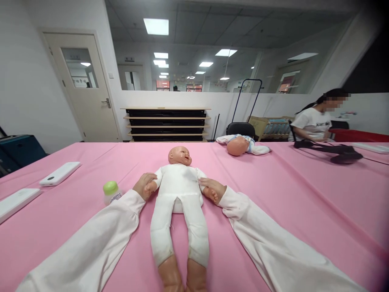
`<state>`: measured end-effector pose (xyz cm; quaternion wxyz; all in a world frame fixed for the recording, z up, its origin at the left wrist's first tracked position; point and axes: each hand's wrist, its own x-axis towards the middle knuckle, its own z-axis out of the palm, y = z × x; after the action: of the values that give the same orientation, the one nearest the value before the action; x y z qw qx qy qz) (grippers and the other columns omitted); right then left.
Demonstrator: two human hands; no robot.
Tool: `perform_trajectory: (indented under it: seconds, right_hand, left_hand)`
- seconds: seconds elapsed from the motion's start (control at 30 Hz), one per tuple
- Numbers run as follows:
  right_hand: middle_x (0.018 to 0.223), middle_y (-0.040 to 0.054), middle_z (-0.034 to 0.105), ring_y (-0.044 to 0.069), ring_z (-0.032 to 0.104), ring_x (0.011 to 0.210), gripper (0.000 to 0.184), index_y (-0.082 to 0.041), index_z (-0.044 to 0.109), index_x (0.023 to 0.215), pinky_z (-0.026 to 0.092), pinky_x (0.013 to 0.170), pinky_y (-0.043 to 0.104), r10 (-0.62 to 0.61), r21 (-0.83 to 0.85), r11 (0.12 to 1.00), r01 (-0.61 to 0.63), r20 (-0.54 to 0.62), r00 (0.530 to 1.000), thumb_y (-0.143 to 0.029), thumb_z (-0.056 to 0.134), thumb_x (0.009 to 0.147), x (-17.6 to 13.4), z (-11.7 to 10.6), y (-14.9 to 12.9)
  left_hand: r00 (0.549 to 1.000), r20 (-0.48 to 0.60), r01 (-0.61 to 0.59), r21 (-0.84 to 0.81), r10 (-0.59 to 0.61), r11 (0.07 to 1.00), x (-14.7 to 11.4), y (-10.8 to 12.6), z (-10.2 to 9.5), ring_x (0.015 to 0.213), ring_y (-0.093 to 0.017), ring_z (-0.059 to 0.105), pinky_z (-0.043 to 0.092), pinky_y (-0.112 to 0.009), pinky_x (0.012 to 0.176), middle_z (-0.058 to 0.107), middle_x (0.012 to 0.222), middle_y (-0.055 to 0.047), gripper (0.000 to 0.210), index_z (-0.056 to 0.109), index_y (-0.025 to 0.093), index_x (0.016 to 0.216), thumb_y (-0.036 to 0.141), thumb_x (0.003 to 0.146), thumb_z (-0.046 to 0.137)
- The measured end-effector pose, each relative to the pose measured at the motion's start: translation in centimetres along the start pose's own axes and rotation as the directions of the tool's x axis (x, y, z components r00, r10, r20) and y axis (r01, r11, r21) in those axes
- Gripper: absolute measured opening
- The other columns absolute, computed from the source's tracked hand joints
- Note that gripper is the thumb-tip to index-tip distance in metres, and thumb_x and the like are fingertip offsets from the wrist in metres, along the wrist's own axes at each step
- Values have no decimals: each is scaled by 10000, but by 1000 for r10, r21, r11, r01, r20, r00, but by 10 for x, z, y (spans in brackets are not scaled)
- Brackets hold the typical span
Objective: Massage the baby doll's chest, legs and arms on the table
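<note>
A baby doll [180,182] with a white cloth body lies on its back in front of me, its head away from me and its bare feet towards me. My left hand [143,183] is closed round the doll's arm on the left side, just above its small plastic hand. Over on the other side, my right hand [215,186] holds the doll's other arm the same way. Both arms are spread out from the body, close to the cloth. Left of my left wrist stands a small bottle [111,192] with a green lid, partly behind my sleeve.
A pink cloth [288,215] covers the table. White flat devices [60,173] lie at the left. A second doll [238,145] lies at the far edge, and a black strap-like item [331,152] at the right. A person [314,121] sits beyond, at the right.
</note>
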<state>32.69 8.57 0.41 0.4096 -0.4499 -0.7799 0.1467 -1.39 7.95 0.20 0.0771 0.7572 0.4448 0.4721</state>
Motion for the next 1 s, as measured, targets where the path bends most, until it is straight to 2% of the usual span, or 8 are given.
perform_trajectory:
  seconds: [0.1,0.2,0.33,0.43,0.83,0.9,0.97,1.0]
  right_hand:
    - [908,59,670,128,633,928,353,-110,670,840,511,870,247,-225,31,974,223,64,972,-448,578,793,-3,-3,5]
    - [1115,87,606,187,535,1126,432,-163,652,1028,438,991,330,-525,55,851,522,113,844,-491,568,760,-5,-3,14]
    - [1105,109,607,183,552,1097,478,-173,627,1061,482,931,332,-590,76,804,590,-17,807,-540,439,820,-7,7,23]
    - [1091,110,611,183,563,1072,501,-177,630,1040,500,897,331,-551,101,825,556,-72,831,-573,412,823,-8,14,26]
    - [1109,120,589,203,527,1112,474,-172,632,999,463,949,355,-472,99,879,466,46,881,-564,448,804,-10,9,19]
    - [1103,116,590,223,519,1115,490,-179,638,956,444,972,378,-365,208,914,348,49,930,-598,542,720,-9,9,15]
    - [1010,108,616,227,553,1046,478,-175,630,879,482,919,368,-100,380,924,47,121,988,-582,641,629,-5,10,8]
    - [922,101,627,216,585,962,462,-169,615,841,521,841,349,58,453,880,-144,198,978,-575,650,623,-3,11,4]
  left_hand:
    - [968,187,-170,15,165,985,-5,4,-5,987,-245,541,440,-383,928,593,1002,-74,427,571,223,889,237,463,601]
    - [922,328,-248,91,206,965,-4,4,-8,1012,-263,525,435,-412,921,577,1034,-105,466,554,202,938,241,475,589]
    - [925,317,-259,130,208,957,-4,-1,-8,1031,-270,518,434,-422,923,563,1053,-117,489,543,187,973,252,489,572]
    - [927,279,-292,117,251,949,-8,-4,-7,1010,-254,527,445,-405,906,567,1036,-112,474,541,179,990,248,520,553]
    - [907,250,-384,155,339,910,-8,-22,0,985,-252,525,454,-402,875,566,1024,-102,515,521,163,1024,254,518,544]
    - [894,226,-423,144,387,894,-9,-24,0,970,-248,531,461,-394,860,567,1017,-106,511,523,154,1025,242,522,549]
    - [881,189,-460,126,434,879,-9,-22,-1,958,-244,537,469,-388,846,572,1007,-109,498,527,140,1024,223,534,549]
    - [880,177,-463,117,440,879,-9,-21,-2,959,-241,539,470,-387,847,576,1007,-107,491,528,138,1028,213,543,546]
